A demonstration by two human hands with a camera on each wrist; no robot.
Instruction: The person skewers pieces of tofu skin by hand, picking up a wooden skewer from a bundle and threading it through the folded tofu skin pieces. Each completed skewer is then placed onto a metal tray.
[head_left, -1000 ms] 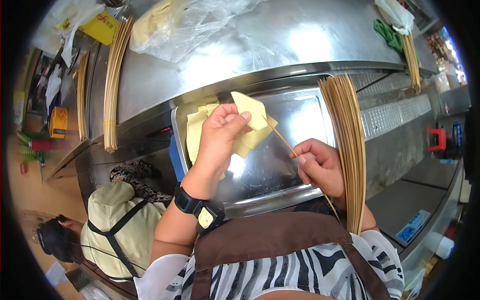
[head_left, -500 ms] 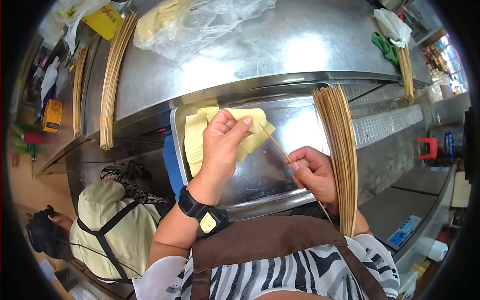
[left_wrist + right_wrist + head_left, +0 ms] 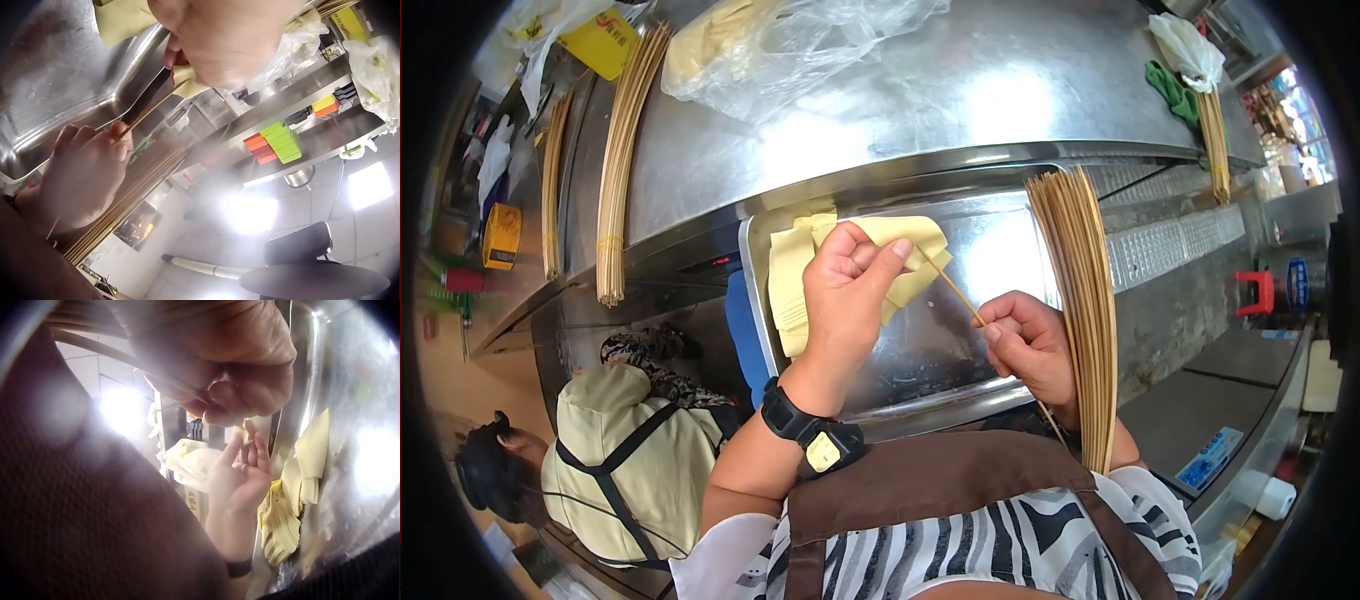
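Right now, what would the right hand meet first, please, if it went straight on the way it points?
Probably the yellow piece pinched in the left hand, since the right hand points along the stick towards it, though depth is unclear.

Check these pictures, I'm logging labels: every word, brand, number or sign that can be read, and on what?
None reads clearly:
Yellow packet: red mark and characters, too blurred.
Blue label on the grey cover: pale print, too blurred.
Orange container: dark print, too small.
Blue item: pale marks, too small.
Yellowish strip, right wrist view: characters, too blurred.
Red lit marks: too small.
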